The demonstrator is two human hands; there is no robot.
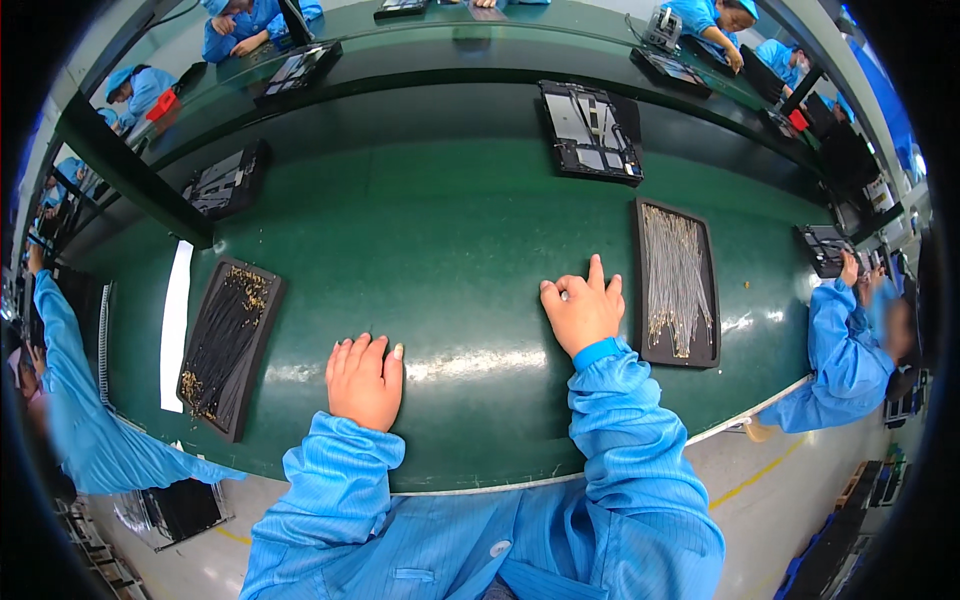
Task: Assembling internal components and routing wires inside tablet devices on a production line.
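My left hand (365, 384) lies palm down on the green tabletop (450, 260), its fingers stretched out and nothing in it. To its left, a dark tray (238, 425) holds many thin black cables (228, 345) with gold-coloured ends. My right hand (585, 312) rests over the table with one finger pointing away from me and the thumb out to the side; I see nothing held. Just right of it, apart from the fingers, another dark tray (708, 352) holds thin grey cables (675, 275) laid lengthwise, with small gold-coloured tips.
A white strip (176, 325) lies beside the left tray. Opened black device housings (592, 132) sit at the back, another (225, 182) behind a dark post (135, 175). Co-workers in blue sit on my left (85, 390), my right (850, 345) and across the raised shelf.
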